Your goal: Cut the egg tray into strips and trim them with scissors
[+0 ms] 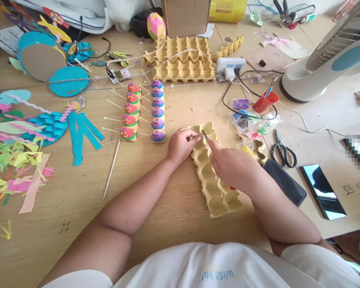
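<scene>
1. The left upper arm comes in from the near left and bends at the left elbow.
2. From there the bare left forearm slants toward the far right, its left wrist nearly in line with it.
3. The left hand turns rightward, its fingers and thumb bent toward each other.
4. The right forearm, also bare, slants from the near right toward the far left.
5. Past the right wrist, the right hand shows its back, its index finger extended far-left and the others curled under.
6. Both hands are close together, fingertips near but apart.
</scene>
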Tool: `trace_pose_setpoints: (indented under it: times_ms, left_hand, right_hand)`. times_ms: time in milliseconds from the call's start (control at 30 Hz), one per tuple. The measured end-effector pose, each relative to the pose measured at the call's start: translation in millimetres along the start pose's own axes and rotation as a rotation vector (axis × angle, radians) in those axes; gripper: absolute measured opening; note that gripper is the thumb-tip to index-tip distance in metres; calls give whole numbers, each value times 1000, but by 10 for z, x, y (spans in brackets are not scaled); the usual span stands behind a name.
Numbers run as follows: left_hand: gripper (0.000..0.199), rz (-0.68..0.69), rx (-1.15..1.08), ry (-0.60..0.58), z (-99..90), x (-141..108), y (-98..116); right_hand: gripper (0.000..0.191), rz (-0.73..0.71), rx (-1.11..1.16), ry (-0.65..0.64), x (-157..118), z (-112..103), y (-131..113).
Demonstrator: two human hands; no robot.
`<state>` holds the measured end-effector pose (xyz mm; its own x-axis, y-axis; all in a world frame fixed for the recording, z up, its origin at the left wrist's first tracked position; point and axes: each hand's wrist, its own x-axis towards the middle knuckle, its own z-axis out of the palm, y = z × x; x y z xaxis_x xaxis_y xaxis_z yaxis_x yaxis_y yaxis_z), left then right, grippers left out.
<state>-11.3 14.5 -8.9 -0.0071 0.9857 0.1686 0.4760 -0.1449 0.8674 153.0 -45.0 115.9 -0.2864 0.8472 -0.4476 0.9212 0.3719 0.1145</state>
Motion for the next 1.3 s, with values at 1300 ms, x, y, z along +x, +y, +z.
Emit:
trace_pose_setpoints:
  times_ms: [1300]
  left_hand:
    - [3,3,-7,-8,5,-6,0]
  right_hand:
    - [67,36,-1,-31,-2,-39,-23]
